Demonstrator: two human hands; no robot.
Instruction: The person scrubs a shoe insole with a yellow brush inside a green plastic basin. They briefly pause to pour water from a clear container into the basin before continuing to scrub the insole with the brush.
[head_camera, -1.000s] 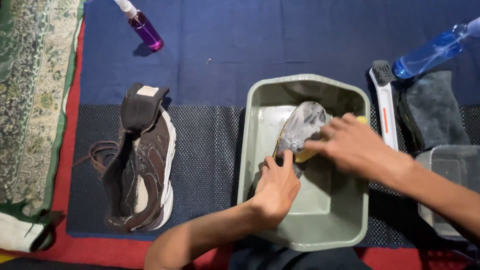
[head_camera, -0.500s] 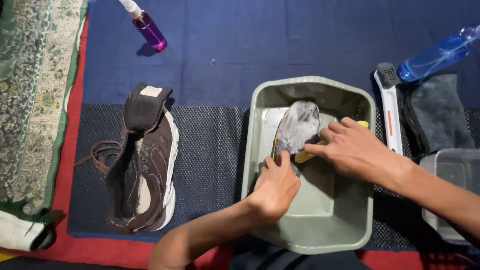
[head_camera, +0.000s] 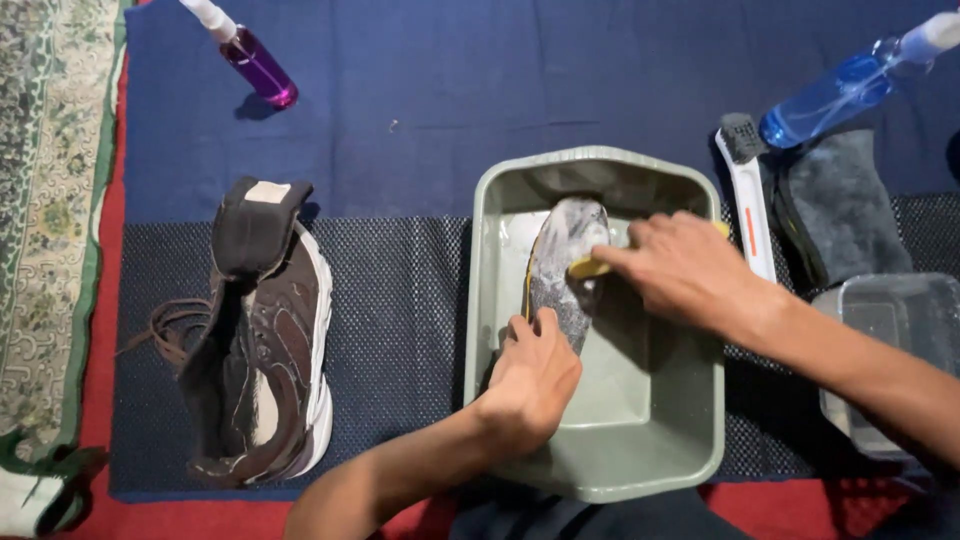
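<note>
Inside basin (head_camera: 690, 420), soapy insole (head_camera: 562, 262) seemingly between both hands' grip.

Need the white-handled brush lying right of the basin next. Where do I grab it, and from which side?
Probably the middle of the white-handled brush's long straight handle, coming from above with fingers across its width. It lies flat on the mat, bristle head at the far end near the blue spray bottle. The basin wall and grey cloth flank it closely, so side approaches look cramped.
</note>
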